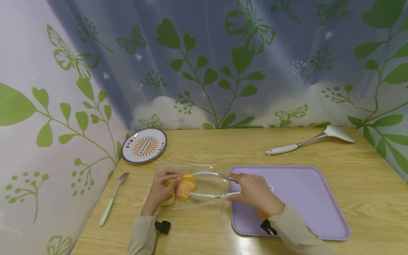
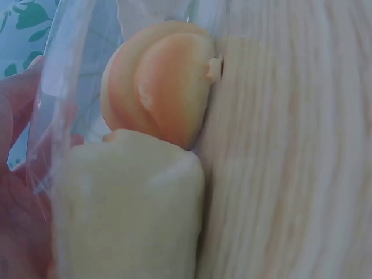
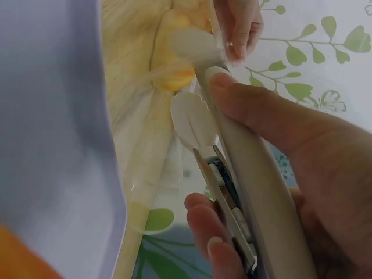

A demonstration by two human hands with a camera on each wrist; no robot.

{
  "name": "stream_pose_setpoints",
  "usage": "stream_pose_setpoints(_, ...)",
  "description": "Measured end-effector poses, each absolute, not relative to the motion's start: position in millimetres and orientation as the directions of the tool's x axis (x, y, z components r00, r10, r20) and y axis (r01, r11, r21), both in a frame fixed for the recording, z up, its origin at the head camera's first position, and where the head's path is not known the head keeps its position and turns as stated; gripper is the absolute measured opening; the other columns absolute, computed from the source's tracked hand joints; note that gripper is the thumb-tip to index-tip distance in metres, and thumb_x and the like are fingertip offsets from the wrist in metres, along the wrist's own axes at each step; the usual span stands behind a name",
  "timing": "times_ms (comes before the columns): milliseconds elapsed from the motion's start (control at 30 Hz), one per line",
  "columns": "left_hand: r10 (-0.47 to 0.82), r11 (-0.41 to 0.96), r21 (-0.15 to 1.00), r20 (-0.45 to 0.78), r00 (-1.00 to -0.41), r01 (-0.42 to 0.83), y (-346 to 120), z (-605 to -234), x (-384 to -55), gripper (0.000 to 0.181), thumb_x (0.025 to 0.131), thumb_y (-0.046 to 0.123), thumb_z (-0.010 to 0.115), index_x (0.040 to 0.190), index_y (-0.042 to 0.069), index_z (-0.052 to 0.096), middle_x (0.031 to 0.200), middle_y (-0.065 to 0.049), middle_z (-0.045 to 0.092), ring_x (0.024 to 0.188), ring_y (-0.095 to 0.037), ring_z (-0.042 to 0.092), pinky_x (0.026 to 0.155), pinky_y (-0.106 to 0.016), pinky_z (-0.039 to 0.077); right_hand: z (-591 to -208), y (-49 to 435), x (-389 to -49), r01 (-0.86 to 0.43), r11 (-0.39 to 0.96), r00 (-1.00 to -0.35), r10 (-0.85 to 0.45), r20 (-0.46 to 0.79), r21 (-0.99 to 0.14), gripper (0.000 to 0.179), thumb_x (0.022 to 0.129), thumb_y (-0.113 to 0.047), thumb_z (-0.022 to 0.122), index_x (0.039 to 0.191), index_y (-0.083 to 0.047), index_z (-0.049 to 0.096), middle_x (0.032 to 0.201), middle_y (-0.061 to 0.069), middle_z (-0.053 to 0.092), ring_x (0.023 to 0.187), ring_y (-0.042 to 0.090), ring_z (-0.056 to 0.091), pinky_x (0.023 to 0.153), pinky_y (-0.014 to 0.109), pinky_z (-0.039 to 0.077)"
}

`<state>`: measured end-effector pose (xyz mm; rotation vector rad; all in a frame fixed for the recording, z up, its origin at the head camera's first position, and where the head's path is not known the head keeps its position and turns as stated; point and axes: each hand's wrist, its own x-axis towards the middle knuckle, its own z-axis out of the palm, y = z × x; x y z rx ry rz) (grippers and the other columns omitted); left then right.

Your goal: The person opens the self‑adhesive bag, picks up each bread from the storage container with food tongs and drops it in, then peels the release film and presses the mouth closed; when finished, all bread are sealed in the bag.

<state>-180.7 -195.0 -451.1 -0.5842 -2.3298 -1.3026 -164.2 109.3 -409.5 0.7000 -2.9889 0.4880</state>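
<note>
- Beige sleeves reach in from the near side, with a black wrist piece at each cuff.
- Leaf-and-butterfly cloth hangs along the back and left of the table.
- Wooden table lies beneath all the other things.
- Purple tray rests on the right side, partly under the right forearm.
- Clear bag lies just left of the tray, around the bread.
- Round plate, with an orange ray pattern, sits at the far left corner.
- Spatula, white-ended, lies at the far right, beyond the tray.
- Tongs stand spread, their white tips at the roll's right side; whether they touch it cannot be told.
- Right hand grips the tongs, thumb on one arm and fingers on the other, held well apart.
- Left hand pinches the bag at its left end, thumb and fingers drawn close together.
- Fork, green-handled, lies at the left edge.
- Bread roll, golden, is between the left hand and the tongs.
- Flat bread touches the roll, partly hidden by the left hand.
- Orange item is on the tray, mostly hidden by the right wrist.
</note>
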Motion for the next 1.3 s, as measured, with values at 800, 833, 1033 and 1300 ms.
stream_pose_setpoints(800, 0.12, 0.444, 0.752, 0.489, -0.864, 0.487, -199.1, -461.4, -185.3, 0.011, 0.08, -0.011, 0.07, 0.091, -0.008, 0.074, 0.095, -0.023, 0.068, 0.095, -0.022, 0.062, 0.092, -0.007, 0.041, -427.1, 265.9, -78.7, -0.245, 0.877, -0.968, -0.194, 0.161, -0.414, 0.071, 0.065, -0.047, 0.087, 0.121, -0.007, 0.068, 0.087, -0.008, 0.067, 0.056, -0.006, 0.034, 0.047, 0.019, 0.031)
stream_pose_setpoints(833, 0.122, 0.446, 0.75, 0.49, -0.863, 0.488, -198.1, -457.0, -182.3, 0.011, 0.08, -0.012, 0.07, 0.091, -0.009, 0.073, 0.095, -0.024, 0.068, 0.095, -0.021, 0.062, 0.091, -0.007, 0.041, -429.5, 271.1, -75.0, -0.235, 0.881, -0.971, -0.19, 0.146, -0.411, 0.071, 0.066, -0.048, 0.086, 0.121, -0.008, 0.068, 0.086, -0.009, 0.066, 0.057, -0.006, 0.035, 0.048, 0.019, 0.032)
stream_pose_setpoints(1033, 0.128, 0.459, 0.748, 0.478, -0.869, 0.479, -197.7, -450.6, -178.7, 0.011, 0.08, -0.011, 0.07, 0.091, -0.01, 0.073, 0.095, -0.024, 0.068, 0.095, -0.013, 0.061, 0.091, -0.008, 0.042, -435.5, 299.5, -60.8, -0.119, 0.908, -0.988, -0.148, -0.042, -0.401, 0.074, 0.073, -0.05, 0.081, 0.131, -0.008, 0.061, 0.073, -0.008, 0.051, 0.058, -0.001, 0.035, 0.052, 0.021, 0.029)
stream_pose_setpoints(1300, 0.118, 0.458, 0.769, 0.445, -0.888, 0.446, -207.5, -479.5, -194.9, 0.013, 0.083, -0.006, 0.071, 0.095, -0.002, 0.076, 0.101, -0.017, 0.069, 0.1, -0.004, 0.058, 0.095, -0.01, 0.041, -433.1, 330.0, -55.5, 0.051, 0.941, -0.968, -0.035, -0.248, -0.334, 0.082, 0.078, -0.058, 0.073, 0.136, -0.003, 0.054, 0.072, -0.005, 0.049, 0.056, 0.005, 0.037, 0.053, 0.022, 0.028)
